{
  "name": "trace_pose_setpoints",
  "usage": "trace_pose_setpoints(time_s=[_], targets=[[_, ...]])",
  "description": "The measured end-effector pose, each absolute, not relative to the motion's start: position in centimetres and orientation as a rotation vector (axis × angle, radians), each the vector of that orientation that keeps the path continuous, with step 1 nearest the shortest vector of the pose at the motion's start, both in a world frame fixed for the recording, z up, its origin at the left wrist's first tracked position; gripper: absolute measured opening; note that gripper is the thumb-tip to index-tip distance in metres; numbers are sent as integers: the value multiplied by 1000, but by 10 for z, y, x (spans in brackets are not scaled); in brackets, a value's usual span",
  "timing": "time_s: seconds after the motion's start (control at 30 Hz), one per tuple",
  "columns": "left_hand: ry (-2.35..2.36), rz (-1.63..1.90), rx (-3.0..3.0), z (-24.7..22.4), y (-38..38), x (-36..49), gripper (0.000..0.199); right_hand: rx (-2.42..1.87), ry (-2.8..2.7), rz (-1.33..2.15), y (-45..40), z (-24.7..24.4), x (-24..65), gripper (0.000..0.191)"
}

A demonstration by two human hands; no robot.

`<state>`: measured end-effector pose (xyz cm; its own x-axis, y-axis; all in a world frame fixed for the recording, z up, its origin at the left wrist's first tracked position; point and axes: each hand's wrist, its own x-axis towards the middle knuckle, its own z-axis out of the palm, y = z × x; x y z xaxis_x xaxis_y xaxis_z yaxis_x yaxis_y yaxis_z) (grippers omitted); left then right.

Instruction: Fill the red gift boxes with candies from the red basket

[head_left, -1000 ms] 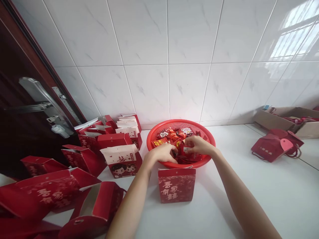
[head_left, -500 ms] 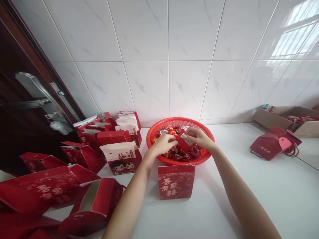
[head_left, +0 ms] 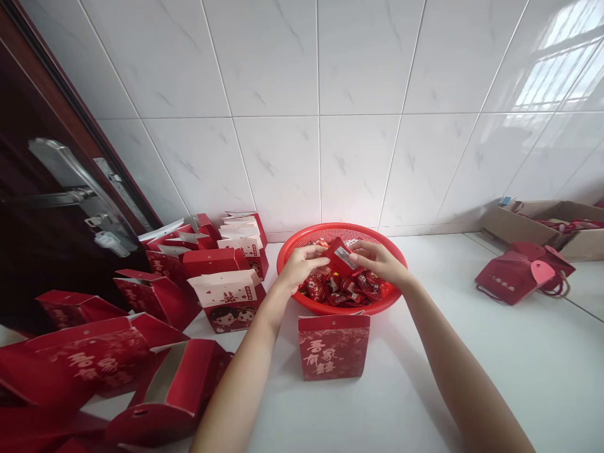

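Note:
A red plastic basket (head_left: 349, 309) full of wrapped sweets (head_left: 352, 289) stands against the tiled wall. Above the sweets, my right hand (head_left: 377, 261) pinches the right side of a small red packet (head_left: 341, 257) with a white label. At the packet's left edge is my left hand (head_left: 304, 267), its fingers closed; what they hold, if anything, is hidden. A red gift box (head_left: 334, 348) with pale characters stands upright in front of the basket, between my forearms, and neither hand touches it.
Many red gift boxes (head_left: 158, 296) crowd the left side, beside a dark door (head_left: 28, 251) with a metal handle. On the right lie red bags (head_left: 512, 274) by a cardboard box (head_left: 582, 244) against the wall.
The packet has tilted and moved slightly left and up, so its label shows more. My left hand has shifted a little left and up. The boxes stay where they were.

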<state>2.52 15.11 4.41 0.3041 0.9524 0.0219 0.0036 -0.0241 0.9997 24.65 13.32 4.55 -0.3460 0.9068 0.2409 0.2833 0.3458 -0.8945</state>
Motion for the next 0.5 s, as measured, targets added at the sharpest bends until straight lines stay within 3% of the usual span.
trace_pose_setpoints(time_s=[0.13, 0.23, 0.37, 0.5], targets=[[1034, 1084, 1376, 43, 152, 23, 11, -1452, -1929, 725, 137, 42, 247, 33], [1069, 1108, 1491, 43, 152, 22, 15, -1816, -2208, 492, 140, 39, 248, 18], [1111, 1100, 1571, 43, 153, 22, 13, -1921, -2341, 517, 138, 40, 247, 32], [1091, 1056, 1497, 44, 153, 21, 9, -1920, -2400, 629, 136, 43, 249, 32]])
